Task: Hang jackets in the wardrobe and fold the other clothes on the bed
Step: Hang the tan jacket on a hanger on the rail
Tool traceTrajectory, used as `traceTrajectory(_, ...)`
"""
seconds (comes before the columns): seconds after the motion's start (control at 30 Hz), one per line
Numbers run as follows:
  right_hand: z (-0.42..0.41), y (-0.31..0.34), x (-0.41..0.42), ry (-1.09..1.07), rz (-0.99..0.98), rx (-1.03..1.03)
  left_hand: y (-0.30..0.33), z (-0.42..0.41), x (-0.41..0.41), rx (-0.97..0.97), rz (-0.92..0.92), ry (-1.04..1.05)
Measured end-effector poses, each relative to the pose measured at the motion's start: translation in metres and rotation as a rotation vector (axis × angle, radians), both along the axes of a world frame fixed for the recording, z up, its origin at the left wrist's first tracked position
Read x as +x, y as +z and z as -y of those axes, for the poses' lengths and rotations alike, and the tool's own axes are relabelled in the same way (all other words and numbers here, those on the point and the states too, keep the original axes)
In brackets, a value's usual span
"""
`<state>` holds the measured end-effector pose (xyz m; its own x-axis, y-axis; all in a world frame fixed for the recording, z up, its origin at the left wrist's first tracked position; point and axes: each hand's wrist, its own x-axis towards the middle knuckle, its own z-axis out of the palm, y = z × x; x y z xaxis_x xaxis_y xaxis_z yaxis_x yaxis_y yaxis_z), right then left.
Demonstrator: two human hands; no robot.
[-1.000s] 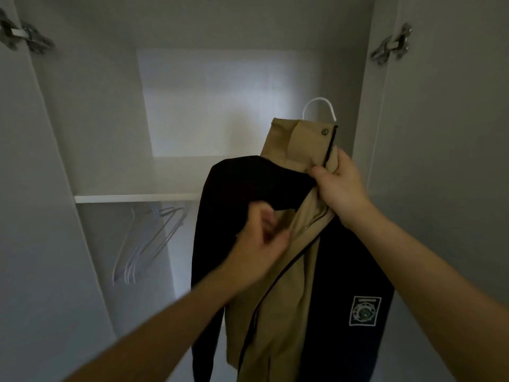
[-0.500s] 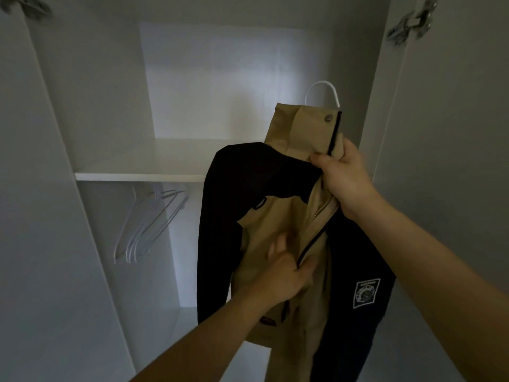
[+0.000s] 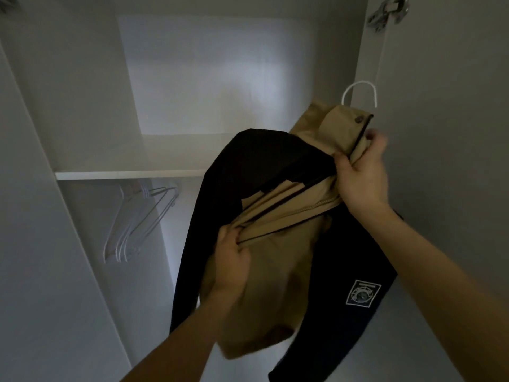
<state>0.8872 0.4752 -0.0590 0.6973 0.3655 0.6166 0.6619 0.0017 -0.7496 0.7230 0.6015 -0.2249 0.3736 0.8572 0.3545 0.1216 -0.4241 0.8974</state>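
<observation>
Before the open white wardrobe (image 3: 82, 106), the tan-and-black zip-front jacket (image 3: 275, 216) hangs from a white wire hanger (image 3: 358, 91). Right hand (image 3: 363, 175) grips its collar, left hand (image 3: 234, 260) pinches the front lower-left; the rail lies far left, by spare white wire hangers (image 3: 137, 221).

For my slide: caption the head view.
Both hands, left hand and right hand, grip a tan-and-black jacket on a white hanger.

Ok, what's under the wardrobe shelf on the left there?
Under the shelf hangs a bunch of bare white hangers. Whatever they hang from is hidden in shadow behind the shelf edge. Further right, the jacket covers the space below.
</observation>
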Motion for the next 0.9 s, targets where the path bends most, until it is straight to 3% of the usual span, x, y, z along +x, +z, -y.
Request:
traceTrajectory(0.13, 0.002, -0.025, 0.0, -0.156, 0.44, -0.046, 0.026, -0.005, -0.015, 0.034, 0.073, -0.038)
traceTrajectory(0.3, 0.006, -0.041, 0.004, -0.136, 0.737, -0.446, 0.046, -0.019, -0.044, 0.214, 0.032, -0.159)
traceTrajectory(0.43, 0.011, -0.053, -0.003, -0.029, 0.592, -0.599, 0.062, -0.018, -0.052, 0.339, -0.006, -0.197)
traceTrajectory(0.53, 0.019, -0.066, -0.021, 0.168, 0.418, -0.654, 0.066, -0.015, -0.047, 0.377, -0.093, -0.231)
traceTrajectory(0.6, 0.021, -0.075, -0.035, 0.24, 0.429, -0.784, 0.066, -0.01, -0.038, 0.37, -0.128, -0.245)
traceTrajectory(0.73, 0.012, -0.093, -0.045, 0.151, 0.576, -0.873, 0.069, 0.003, -0.022, 0.361, -0.143, -0.284)
traceTrajectory(0.9, 0.007, -0.098, -0.028, -0.011, 0.393, -0.755, 0.062, 0.015, -0.019, 0.429, -0.235, -0.291)
